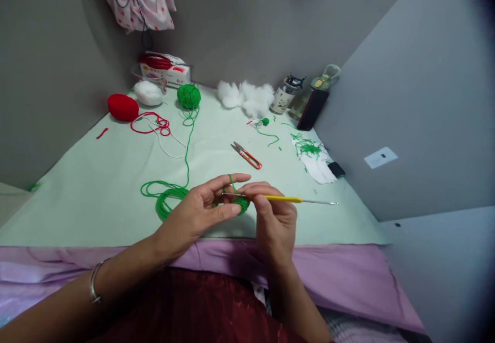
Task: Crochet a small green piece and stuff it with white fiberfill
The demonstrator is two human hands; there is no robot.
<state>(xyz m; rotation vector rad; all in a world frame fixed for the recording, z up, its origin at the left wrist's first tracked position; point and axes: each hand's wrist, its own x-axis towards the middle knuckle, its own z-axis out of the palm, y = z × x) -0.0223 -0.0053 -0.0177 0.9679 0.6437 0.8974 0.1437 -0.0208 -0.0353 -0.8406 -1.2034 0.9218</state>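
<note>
My left hand (204,206) pinches a small green crocheted piece (242,206) between thumb and fingers. Green yarn loops over its raised index finger. In my right hand (275,224) is a crochet hook (284,198) with a yellow grip, held like a pencil. One metal end of the hook passes above the green piece toward my left fingers; the other points right. Whether a loop sits on the hook is too small to tell. Loose coils of green yarn (164,206) lie left of my left hand, and a strand runs back to a green yarn ball (189,96).
Orange-handled thread snips (247,156) lie beyond my hands. Red yarn (122,107) and white yarn (149,93) sit back left. White stuffing (247,98), a pen cup (284,95), a bottle (315,90) and a dark phone-like slab (313,110) line the back. Green scraps (308,148) lie right on white tissue.
</note>
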